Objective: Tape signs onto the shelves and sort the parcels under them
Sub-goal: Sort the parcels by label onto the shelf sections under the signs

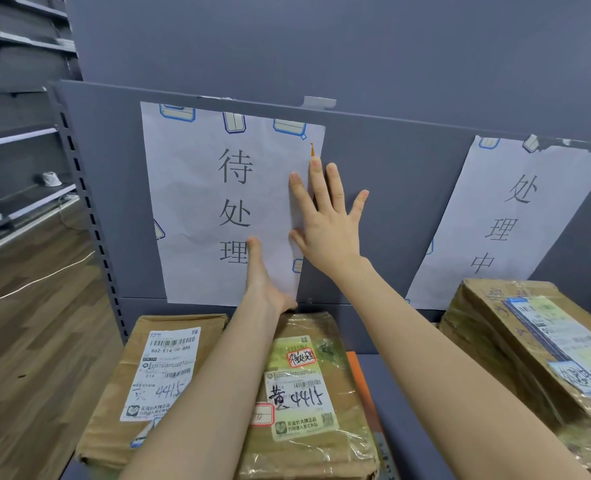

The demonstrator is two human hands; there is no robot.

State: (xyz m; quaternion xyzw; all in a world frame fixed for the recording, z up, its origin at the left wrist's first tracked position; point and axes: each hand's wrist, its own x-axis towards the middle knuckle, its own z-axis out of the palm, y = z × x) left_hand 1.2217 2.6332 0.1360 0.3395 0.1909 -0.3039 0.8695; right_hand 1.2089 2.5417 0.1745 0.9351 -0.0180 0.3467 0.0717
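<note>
A white paper sign (204,202) with three black characters hangs on the grey shelf back panel (384,188), held by several blue-edged tape strips along its top. My right hand (325,216) lies flat with spread fingers across the sign's right edge. My left hand (263,278) presses the sign's lower right corner, with the thumb up on the paper. A second white sign (501,216) hangs further right. Below the first sign lie two cardboard parcels (155,382) (308,393) with shipping labels; a third parcel (529,341) lies under the second sign.
A grey upright with slots (90,216) bounds the shelf on the left. Wooden floor with a white cable (38,278) lies beyond it, next to more grey shelving (17,140). An orange object (363,386) peeks out right of the middle parcel.
</note>
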